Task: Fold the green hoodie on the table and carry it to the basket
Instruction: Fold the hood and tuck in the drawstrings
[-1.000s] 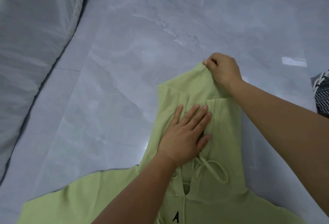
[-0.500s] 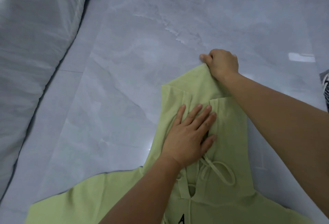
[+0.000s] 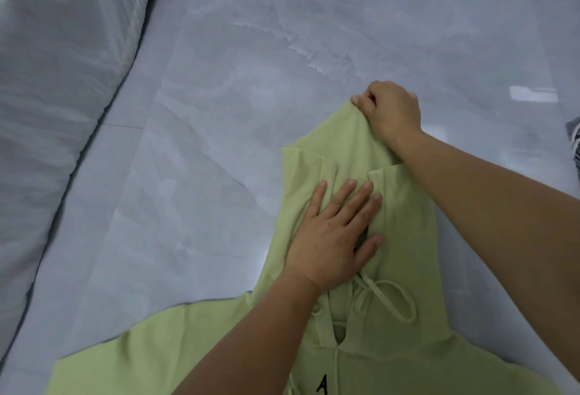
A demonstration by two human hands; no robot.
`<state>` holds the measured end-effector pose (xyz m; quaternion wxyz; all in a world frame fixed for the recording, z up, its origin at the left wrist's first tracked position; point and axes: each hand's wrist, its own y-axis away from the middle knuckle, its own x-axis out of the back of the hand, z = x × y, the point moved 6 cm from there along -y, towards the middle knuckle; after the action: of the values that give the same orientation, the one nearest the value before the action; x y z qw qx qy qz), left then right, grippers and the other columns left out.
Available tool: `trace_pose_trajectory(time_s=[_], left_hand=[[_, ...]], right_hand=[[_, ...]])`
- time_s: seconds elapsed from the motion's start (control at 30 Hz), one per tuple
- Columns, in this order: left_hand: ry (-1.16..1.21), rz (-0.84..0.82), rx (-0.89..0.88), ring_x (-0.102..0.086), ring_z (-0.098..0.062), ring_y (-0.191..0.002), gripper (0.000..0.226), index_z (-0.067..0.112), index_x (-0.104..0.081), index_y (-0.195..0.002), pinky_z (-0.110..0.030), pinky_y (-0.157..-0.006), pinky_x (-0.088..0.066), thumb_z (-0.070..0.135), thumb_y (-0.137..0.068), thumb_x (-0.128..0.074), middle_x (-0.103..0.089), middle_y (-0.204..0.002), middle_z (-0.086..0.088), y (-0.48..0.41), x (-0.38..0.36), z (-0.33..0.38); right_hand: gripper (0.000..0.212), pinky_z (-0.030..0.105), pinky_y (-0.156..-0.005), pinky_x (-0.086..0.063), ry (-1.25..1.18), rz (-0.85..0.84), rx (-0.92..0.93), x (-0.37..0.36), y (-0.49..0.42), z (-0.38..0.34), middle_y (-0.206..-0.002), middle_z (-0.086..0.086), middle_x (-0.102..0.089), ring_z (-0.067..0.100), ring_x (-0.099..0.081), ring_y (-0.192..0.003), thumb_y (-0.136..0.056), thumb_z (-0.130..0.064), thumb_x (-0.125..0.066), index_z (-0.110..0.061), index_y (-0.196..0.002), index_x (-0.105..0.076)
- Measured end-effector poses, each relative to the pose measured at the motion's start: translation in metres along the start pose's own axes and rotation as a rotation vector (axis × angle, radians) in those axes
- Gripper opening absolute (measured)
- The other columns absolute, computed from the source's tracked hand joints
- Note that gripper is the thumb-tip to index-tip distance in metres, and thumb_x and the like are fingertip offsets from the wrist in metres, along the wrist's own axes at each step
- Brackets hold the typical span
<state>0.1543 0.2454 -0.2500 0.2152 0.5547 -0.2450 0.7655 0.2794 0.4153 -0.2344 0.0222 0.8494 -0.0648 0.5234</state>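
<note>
The left hand (image 3: 332, 237) presses flat, fingers straight, on the green hoodie (image 3: 408, 231) spread over the grey surface (image 3: 219, 174). The right hand (image 3: 390, 110) pinches the hood's far tip

Home, likely a bedroom: grey bedding (image 3: 62, 87) at left of frame, glossy marble-look tiles (image 3: 282, 33) beside it, hoodie (image 3: 408, 231) spread lower right.
</note>
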Motion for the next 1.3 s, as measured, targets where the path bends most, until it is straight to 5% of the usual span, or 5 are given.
trace_pose_trajectory(time_s=[0.3, 0.63, 0.83, 1.2, 1.3], left_hand=[[-0.004, 0.004, 0.033, -0.040, -0.020, -0.134, 0.050, 0.019, -0.046, -0.135, -0.047, -0.111, -0.018, 0.043, -0.092, -0.036, -0.046, -0.142, 0.000, -0.001, 0.001, -0.004], [0.031, -0.038, 0.113, -0.047, -0.020, -0.129, 0.049, 0.005, -0.053, -0.128, -0.038, -0.110, -0.019, 0.032, -0.090, -0.035, -0.051, -0.138, -0.008, -0.007, 0.002, -0.010], [0.408, 0.106, 0.249, -0.034, -0.020, -0.134, 0.043, 0.003, -0.052, -0.128, -0.028, -0.112, -0.020, 0.023, -0.093, -0.038, -0.041, -0.144, -0.014, 0.007, 0.061, -0.025], [-0.104, -0.040, 0.437, -0.040, -0.028, -0.105, 0.043, 0.011, -0.058, -0.101, -0.035, -0.084, -0.025, 0.049, -0.083, -0.051, -0.055, -0.112, -0.012, 0.053, 0.042, -0.015], [-0.037, -0.073, 0.522, -0.046, -0.029, -0.103, 0.036, 0.009, -0.051, -0.108, -0.034, -0.084, -0.028, 0.039, -0.087, -0.054, -0.054, -0.109, -0.010, 0.039, 0.043, -0.015]], right_hand=[[0.031, 0.026, -0.089, -0.035, -0.273, 0.058, 0.140, 0.044, 0.061, 0.001, -0.112, 0.013, -0.057, 0.026, -0.050, -0.108, -0.094, -0.023, -0.040, -0.005, -0.109, -0.059], [0.070, 0.039, -0.111, -0.012, 0.305, -0.126, 0.179, -0.017, 0.144, 0.006, -0.144, 0.016, -0.041, 0.029, -0.038, -0.134, -0.093, -0.054, -0.010, -0.009, -0.138, -0.038], [0.076, 0.032, -0.115, 0.008, 0.137, -0.290, 0.127, -0.004, 0.145, 0.008, -0.158, 0.005, -0.001, 0.016, 0.003, -0.145, -0.082, -0.059, -0.003, -0.022, -0.148, -0.006], [0.073, 0.038, -0.110, -0.013, 0.195, -0.177, 0.140, 0.000, 0.240, 0.008, -0.146, 0.015, -0.039, 0.029, -0.037, -0.135, -0.093, -0.053, -0.005, -0.006, -0.135, -0.043], [0.059, 0.041, -0.096, -0.035, 0.117, -0.065, 0.128, 0.013, 0.245, -0.006, -0.123, 0.017, -0.057, 0.034, -0.053, -0.114, -0.087, -0.054, -0.034, -0.007, -0.115, -0.059]])
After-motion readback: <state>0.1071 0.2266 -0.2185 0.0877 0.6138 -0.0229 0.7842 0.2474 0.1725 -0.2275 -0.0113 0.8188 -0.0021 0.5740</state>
